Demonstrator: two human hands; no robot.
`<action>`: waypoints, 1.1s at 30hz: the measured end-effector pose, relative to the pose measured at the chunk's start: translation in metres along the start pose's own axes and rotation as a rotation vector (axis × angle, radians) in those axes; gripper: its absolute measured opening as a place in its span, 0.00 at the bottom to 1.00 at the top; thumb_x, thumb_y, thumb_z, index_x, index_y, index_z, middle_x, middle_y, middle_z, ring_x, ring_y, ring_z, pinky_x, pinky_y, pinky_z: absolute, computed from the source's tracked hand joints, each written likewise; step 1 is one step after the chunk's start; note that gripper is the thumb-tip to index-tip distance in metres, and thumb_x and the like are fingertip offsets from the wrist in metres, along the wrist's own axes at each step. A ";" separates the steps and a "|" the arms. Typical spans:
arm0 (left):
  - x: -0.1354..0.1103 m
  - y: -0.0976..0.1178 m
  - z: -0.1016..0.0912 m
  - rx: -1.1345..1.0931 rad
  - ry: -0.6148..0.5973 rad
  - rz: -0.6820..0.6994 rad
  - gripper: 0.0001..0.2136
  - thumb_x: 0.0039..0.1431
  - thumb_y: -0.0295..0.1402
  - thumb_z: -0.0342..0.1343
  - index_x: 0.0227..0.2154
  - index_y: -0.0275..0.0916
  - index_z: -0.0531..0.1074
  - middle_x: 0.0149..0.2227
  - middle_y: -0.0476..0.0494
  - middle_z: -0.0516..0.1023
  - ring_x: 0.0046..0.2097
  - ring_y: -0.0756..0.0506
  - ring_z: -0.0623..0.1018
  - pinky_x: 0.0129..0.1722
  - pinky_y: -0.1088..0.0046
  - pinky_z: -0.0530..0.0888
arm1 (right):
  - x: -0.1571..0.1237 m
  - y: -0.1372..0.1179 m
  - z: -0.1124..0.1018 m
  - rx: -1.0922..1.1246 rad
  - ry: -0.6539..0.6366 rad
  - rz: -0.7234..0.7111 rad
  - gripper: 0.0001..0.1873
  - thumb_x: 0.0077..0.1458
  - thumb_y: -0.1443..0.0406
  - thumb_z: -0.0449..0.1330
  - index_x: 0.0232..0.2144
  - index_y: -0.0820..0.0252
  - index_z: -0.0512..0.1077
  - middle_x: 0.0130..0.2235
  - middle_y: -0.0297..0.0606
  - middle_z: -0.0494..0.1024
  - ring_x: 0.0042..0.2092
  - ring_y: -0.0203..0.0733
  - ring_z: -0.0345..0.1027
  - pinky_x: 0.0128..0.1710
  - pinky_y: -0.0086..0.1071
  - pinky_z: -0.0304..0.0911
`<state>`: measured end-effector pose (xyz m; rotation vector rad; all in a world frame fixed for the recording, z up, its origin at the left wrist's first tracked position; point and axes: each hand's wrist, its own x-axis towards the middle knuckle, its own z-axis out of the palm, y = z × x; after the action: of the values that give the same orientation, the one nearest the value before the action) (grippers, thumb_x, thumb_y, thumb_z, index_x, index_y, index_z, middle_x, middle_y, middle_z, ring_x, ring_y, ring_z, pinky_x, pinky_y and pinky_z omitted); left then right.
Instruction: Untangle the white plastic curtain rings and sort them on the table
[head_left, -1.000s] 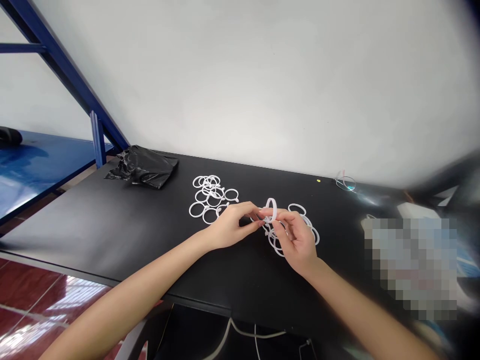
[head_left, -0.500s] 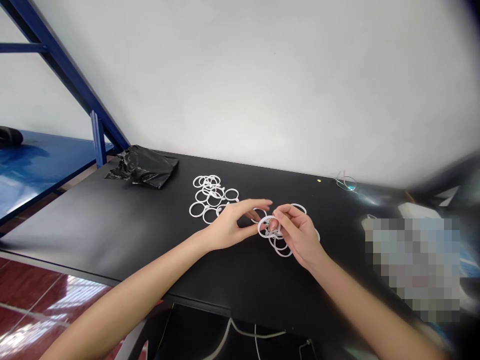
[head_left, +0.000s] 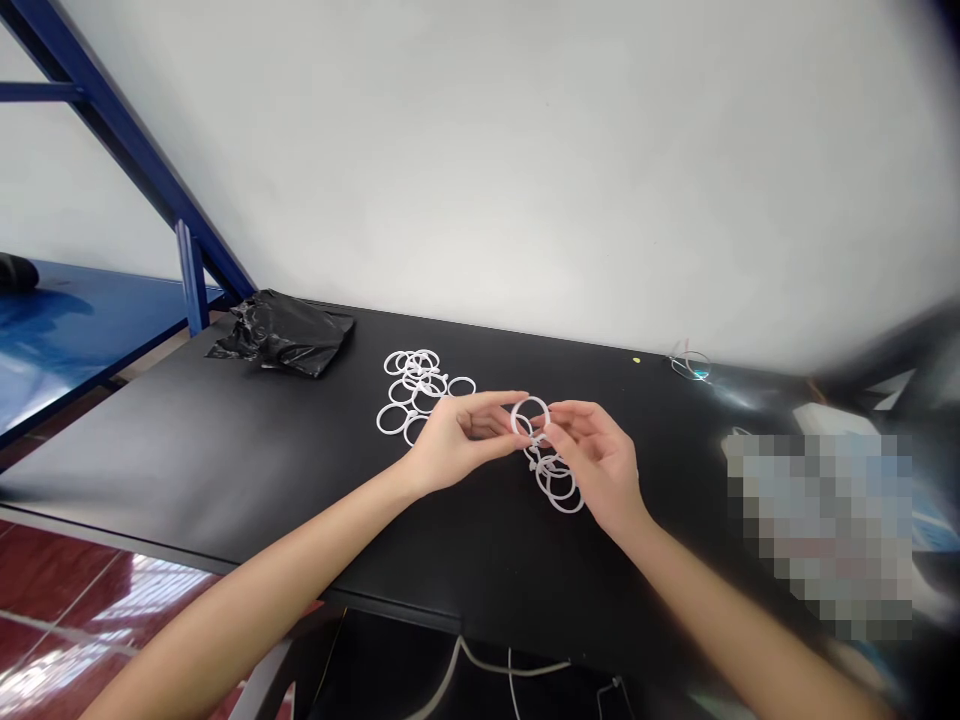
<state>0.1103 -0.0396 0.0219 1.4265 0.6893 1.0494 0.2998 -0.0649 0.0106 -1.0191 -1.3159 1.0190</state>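
A white curtain ring (head_left: 531,400), with a small eyelet, is held up between my two hands above the black table. My left hand (head_left: 471,432) pinches its left edge between thumb and fingers. At its right edge, the thumb and fingertips of my right hand (head_left: 597,455) close on the same ring. Below and behind my right hand lies a loose pile of white rings (head_left: 556,480), partly covered by the hand. Another cluster of white rings (head_left: 424,384) spreads on the table beyond my left hand, which hides some of them.
A crumpled black plastic bag (head_left: 289,332) lies at the table's back left. Eyeglasses (head_left: 691,366) rest by the wall, near a small yellow bit (head_left: 636,360). A blurred-out package (head_left: 825,530) sits at the right. Blue metal framing (head_left: 135,150) rises at the left.
The ring has been raised slightly and turned more upright. My left hand has moved in from beside it to grip its left edge, while my right hand keeps hold.
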 end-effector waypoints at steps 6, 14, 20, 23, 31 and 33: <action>0.006 0.000 -0.004 -0.176 0.054 -0.102 0.22 0.47 0.30 0.69 0.47 0.33 0.73 0.29 0.47 0.80 0.35 0.45 0.82 0.37 0.69 0.80 | -0.008 0.006 0.002 -0.195 0.100 -0.129 0.09 0.53 0.65 0.67 0.38 0.55 0.76 0.38 0.37 0.82 0.39 0.42 0.78 0.42 0.36 0.75; 0.004 0.006 -0.008 0.032 -0.080 -0.151 0.23 0.52 0.31 0.66 0.51 0.35 0.70 0.33 0.47 0.75 0.36 0.49 0.78 0.35 0.73 0.77 | -0.007 0.003 0.002 -0.275 0.058 -0.210 0.02 0.54 0.67 0.66 0.33 0.54 0.78 0.32 0.33 0.80 0.34 0.38 0.76 0.36 0.31 0.74; 0.004 0.001 -0.009 0.079 -0.147 -0.174 0.23 0.56 0.39 0.63 0.52 0.36 0.70 0.38 0.44 0.74 0.40 0.47 0.76 0.37 0.70 0.77 | -0.006 0.002 -0.001 -0.273 -0.021 -0.303 0.07 0.54 0.71 0.65 0.34 0.53 0.79 0.31 0.32 0.80 0.32 0.36 0.74 0.33 0.30 0.71; 0.004 0.003 -0.011 0.076 -0.172 -0.155 0.19 0.58 0.40 0.61 0.50 0.37 0.70 0.38 0.45 0.72 0.41 0.47 0.75 0.38 0.70 0.77 | -0.006 0.004 -0.003 -0.230 -0.065 -0.349 0.12 0.56 0.72 0.63 0.39 0.50 0.79 0.35 0.33 0.81 0.35 0.39 0.76 0.34 0.32 0.72; 0.004 0.002 -0.013 0.174 -0.155 -0.169 0.17 0.59 0.43 0.59 0.46 0.39 0.68 0.37 0.47 0.69 0.41 0.47 0.75 0.43 0.69 0.73 | -0.008 0.002 -0.001 -0.253 -0.078 -0.337 0.13 0.59 0.72 0.60 0.41 0.51 0.78 0.38 0.34 0.81 0.38 0.39 0.78 0.38 0.33 0.74; 0.004 0.002 -0.011 0.200 -0.149 -0.160 0.17 0.60 0.44 0.58 0.46 0.39 0.67 0.37 0.48 0.69 0.40 0.47 0.75 0.43 0.68 0.73 | -0.008 0.001 0.000 -0.283 -0.063 -0.334 0.12 0.59 0.72 0.60 0.41 0.52 0.78 0.37 0.34 0.81 0.37 0.39 0.78 0.37 0.32 0.74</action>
<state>0.1015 -0.0316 0.0234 1.5751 0.8022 0.7581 0.2997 -0.0727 0.0075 -0.9376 -1.6512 0.6276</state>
